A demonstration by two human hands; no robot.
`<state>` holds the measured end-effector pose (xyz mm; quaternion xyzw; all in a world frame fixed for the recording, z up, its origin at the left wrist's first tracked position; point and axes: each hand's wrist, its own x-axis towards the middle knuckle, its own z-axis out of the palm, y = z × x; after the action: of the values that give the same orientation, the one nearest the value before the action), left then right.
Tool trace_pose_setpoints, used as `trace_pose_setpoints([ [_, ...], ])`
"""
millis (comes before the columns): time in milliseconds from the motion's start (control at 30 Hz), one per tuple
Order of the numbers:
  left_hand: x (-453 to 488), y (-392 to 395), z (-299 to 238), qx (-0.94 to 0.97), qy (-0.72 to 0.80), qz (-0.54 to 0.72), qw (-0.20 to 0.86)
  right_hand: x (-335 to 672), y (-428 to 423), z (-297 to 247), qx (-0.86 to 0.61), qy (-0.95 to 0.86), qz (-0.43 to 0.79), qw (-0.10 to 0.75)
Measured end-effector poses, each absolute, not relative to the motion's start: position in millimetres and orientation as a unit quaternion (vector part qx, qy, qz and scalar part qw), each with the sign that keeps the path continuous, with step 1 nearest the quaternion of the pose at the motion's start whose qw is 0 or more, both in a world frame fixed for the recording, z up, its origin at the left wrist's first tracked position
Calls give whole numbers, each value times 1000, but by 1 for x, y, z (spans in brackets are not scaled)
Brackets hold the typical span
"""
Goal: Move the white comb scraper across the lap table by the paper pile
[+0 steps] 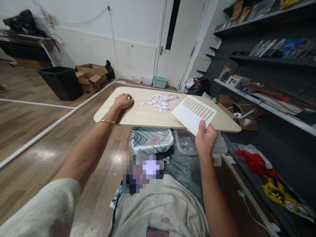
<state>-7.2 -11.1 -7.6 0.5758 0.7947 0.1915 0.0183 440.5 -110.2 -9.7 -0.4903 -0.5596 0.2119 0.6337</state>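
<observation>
My right hand [206,136] pinches the near corner of a white slotted card [189,113], thumb on top. A row of several long rounded slots runs along the card's far side, with the table showing through them. The card is tilted over the right half of a pale wooden tabletop [138,117]. A loose heap of small white and pinkish paper pieces [161,101] lies on the table, left of the card. On the table's left part rests my left hand [122,101], holding nothing, its fingers loosely bent and apart from the heap.
Under the table's near edge are a basin [151,141] with a black line pattern and a clear plastic bin [185,144] with white scraps. A black trash bin [61,84] and cardboard boxes [91,77] stand at left. Loaded shelves [261,105] line the right wall.
</observation>
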Motion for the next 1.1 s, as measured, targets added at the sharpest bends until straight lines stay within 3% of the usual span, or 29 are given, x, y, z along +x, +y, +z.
trace_pose_setpoints([
  [400, -7, -12, -7, 573, 795, 198, 24, 395, -131, -33, -541, -670, 27, 507],
  [700, -10, -9, -10, 578, 791, 197, 18, 504, -136, -18, -639, -448, -195, 594],
  [1100, -12, -7, -12, 582, 793, 181, 8, 506, -115, -25, -648, -515, -115, 549],
])
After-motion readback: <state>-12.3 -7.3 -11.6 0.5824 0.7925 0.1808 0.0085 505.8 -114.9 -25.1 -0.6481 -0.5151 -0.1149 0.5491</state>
